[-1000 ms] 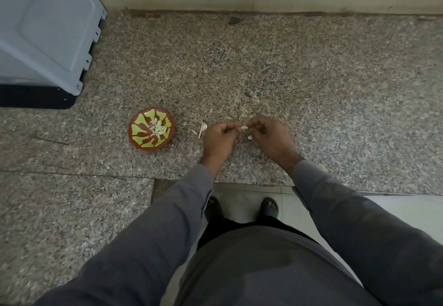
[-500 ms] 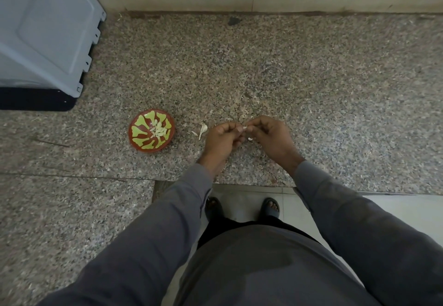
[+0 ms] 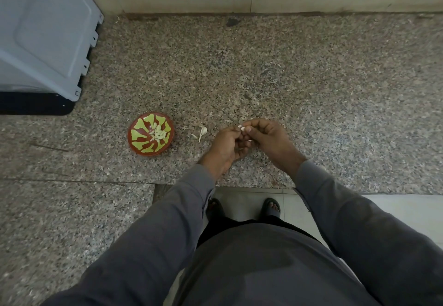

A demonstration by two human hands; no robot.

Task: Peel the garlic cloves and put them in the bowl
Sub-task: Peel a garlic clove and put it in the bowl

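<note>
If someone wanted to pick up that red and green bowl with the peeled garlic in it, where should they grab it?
Probably by the rim: the bowl sits upright on the granite counter with peeled cloves loose in its middle, so keep it level. Come from its right side, nearest the left hand, thumb over the rim and fingers under the rounded outer wall. The garlic skins lying there should not hinder.

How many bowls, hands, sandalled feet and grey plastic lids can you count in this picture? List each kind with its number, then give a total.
Bowls: 1
Hands: 2, left hand and right hand
Sandalled feet: 2
Grey plastic lids: 1
Total: 6
</note>
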